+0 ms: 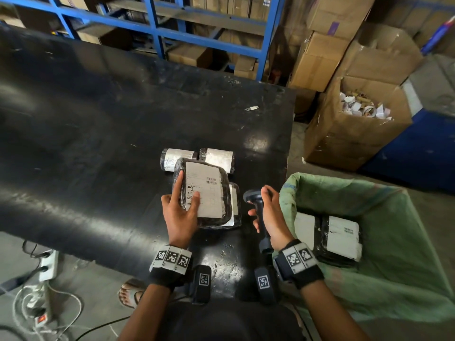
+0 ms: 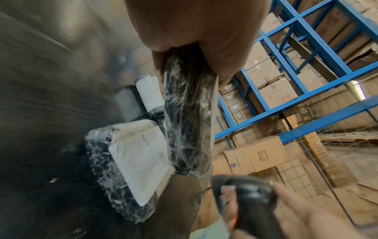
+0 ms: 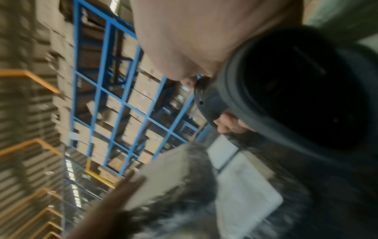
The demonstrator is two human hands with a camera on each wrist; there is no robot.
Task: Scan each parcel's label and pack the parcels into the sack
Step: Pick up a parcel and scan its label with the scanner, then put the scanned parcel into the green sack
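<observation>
My left hand (image 1: 181,207) grips a flat black-wrapped parcel (image 1: 205,193) by its left edge, thumb on the white label, lifted above another flat parcel (image 1: 235,205) on the black table (image 1: 98,119). The held parcel (image 2: 189,116) shows edge-on in the left wrist view, with the lower parcel (image 2: 135,163) beneath it. My right hand (image 1: 267,212) holds a black barcode scanner (image 1: 253,196) by its handle, just right of the parcels. Two rolled parcels (image 1: 178,157) (image 1: 218,157) lie behind. A green sack (image 1: 394,217) stands open at the right with labelled parcels (image 1: 341,236) inside.
Blue shelving (image 1: 152,23) with cartons runs behind the table. An open cardboard box (image 1: 354,126) of scrap paper stands beyond the sack, beside stacked cartons. A small metal piece (image 1: 251,108) lies on the table. A power strip (image 1: 48,264) and cables lie on the floor at left.
</observation>
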